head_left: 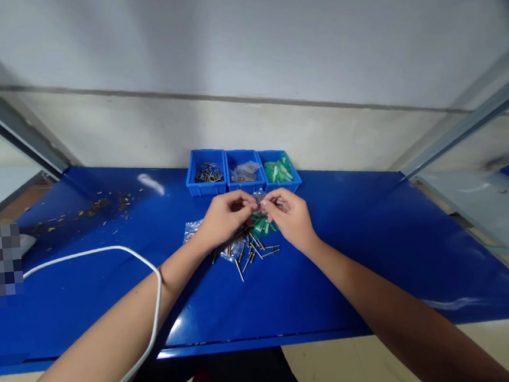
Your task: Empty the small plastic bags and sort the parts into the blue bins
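My left hand [230, 214] and my right hand [286, 212] pinch a small clear plastic bag [259, 196] between them, just in front of the blue bins. Beneath and around my hands lie loose metal pins with brass-coloured parts [253, 247], some pointing toward the front edge. Crumpled clear bags [191, 229] rest beside and under my left hand. Green pieces [264, 226] lie on the table between my hands. What the small bag holds is too small to tell.
Three blue bins stand behind my hands: one with metal pins [209, 172], one with clear bags [246, 171], one with green pieces [278, 171]. Crumbs [99, 206] litter the blue table [359, 265] at left. A white cable [94, 250] crosses my left forearm.
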A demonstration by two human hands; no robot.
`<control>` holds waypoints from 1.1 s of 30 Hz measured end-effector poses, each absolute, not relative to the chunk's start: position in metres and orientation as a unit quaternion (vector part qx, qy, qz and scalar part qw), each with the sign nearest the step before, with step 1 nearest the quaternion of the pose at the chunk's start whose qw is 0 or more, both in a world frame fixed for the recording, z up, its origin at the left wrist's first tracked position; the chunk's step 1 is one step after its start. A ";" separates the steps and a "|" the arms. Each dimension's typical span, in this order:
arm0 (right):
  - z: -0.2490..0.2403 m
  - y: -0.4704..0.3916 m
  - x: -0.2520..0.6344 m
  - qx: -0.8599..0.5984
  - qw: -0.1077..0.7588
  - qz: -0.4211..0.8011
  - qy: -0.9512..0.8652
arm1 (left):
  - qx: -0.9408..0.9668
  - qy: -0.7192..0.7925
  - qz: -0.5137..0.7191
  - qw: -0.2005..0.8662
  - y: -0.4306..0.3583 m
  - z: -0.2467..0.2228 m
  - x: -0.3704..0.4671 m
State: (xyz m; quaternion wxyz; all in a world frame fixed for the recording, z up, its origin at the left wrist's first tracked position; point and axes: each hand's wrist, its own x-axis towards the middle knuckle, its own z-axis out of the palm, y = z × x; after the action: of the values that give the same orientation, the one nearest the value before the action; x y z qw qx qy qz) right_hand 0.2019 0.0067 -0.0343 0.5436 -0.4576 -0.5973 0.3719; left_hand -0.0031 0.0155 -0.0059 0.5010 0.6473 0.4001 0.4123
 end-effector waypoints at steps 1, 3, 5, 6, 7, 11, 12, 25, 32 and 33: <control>-0.035 0.007 0.202 -0.457 0.542 0.371 -0.600 | 0.645 0.401 0.415 0.500 0.016 -0.008 -0.003; -0.037 0.008 0.203 -0.454 0.540 0.369 -0.606 | 0.647 0.402 0.419 0.494 0.019 -0.013 -0.003; -0.038 0.008 0.203 -0.448 0.537 0.364 -0.615 | 0.657 0.406 0.420 0.476 0.021 -0.018 -0.004; -0.038 0.008 0.203 -0.444 0.536 0.360 -0.621 | 0.665 0.408 0.422 0.462 0.023 -0.020 -0.004; -0.038 0.008 0.203 -0.441 0.536 0.354 -0.627 | 0.675 0.411 0.424 0.443 0.024 -0.021 -0.005; -0.040 0.010 0.204 -0.434 0.538 0.333 -0.641 | 0.714 0.403 0.443 0.362 0.029 -0.027 -0.008; -0.040 0.010 0.204 -0.433 0.541 0.328 -0.642 | 0.717 0.397 0.453 0.351 0.030 -0.028 -0.008; -0.050 0.015 0.204 -0.455 0.525 0.302 -0.653 | 0.811 0.452 0.371 0.005 0.055 -0.018 -0.020; -0.048 0.013 0.202 -0.461 0.508 0.311 -0.658 | 0.819 0.482 0.309 -0.031 0.065 -0.020 -0.014; -0.047 0.013 0.202 -0.461 0.507 0.310 -0.659 | 0.818 0.478 0.318 -0.043 0.062 -0.018 -0.015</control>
State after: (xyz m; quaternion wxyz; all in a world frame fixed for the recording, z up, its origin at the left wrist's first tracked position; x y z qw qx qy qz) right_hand 0.2018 0.0126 -0.0471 0.5071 -0.4609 -0.6592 0.3096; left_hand -0.0151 0.0621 -0.0178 -0.0432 0.8176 0.4778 0.3183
